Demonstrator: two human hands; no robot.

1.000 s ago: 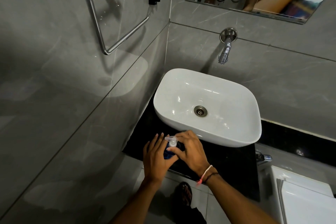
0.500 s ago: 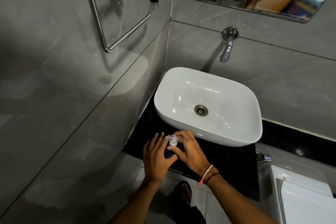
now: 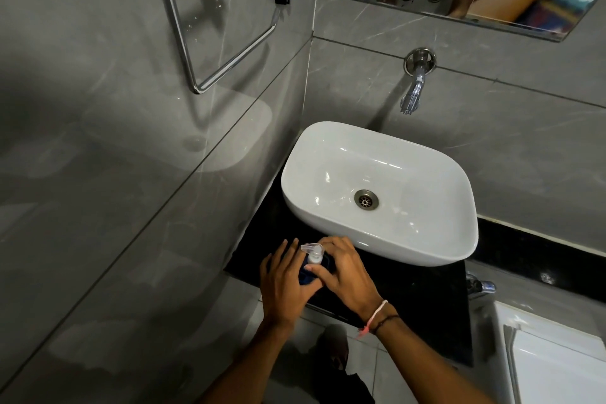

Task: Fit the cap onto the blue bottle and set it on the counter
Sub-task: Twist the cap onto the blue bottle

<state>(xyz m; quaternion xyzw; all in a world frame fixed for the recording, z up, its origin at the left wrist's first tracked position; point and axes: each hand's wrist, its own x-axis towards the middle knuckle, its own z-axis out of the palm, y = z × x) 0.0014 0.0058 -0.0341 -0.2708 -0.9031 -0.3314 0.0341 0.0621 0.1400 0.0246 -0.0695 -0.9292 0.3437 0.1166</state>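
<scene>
Grey stone tiles cover both walls of this bathroom corner, with a chrome towel ring (image 3: 213,43) on the left wall and a tap (image 3: 414,88) on the back wall above a white basin (image 3: 426,249). Its bowl holds nothing I can see but the drain (image 3: 366,199) and a faint wet sheen. Below it runs the black worktop (image 3: 410,298), glossy and dark.

Over the front left part of that worktop, just beside the basin's near rim, my two hands meet around the blue bottle (image 3: 307,274). My left hand (image 3: 284,285) wraps its body from the left, fingers (image 3: 288,251) loosely spread up its side. My right hand (image 3: 347,272) comes over from the right, its grip pinching the base of the cap (image 3: 313,251), a clear pump head that already sits on the neck with its nozzle pointing left. I cannot tell whether the bottle's foot rests on the worktop, because the hands hide it.

I judge the bottle small, light and stiff, with smooth plastic that may be slippery if wet, so the body is best held low and firmly while the cap's collar, not its thin nozzle, takes the twist. How much liquid is inside I cannot make out; only a dark blue patch shows between the hands. The pump head looks like the fragile part.
</scene>
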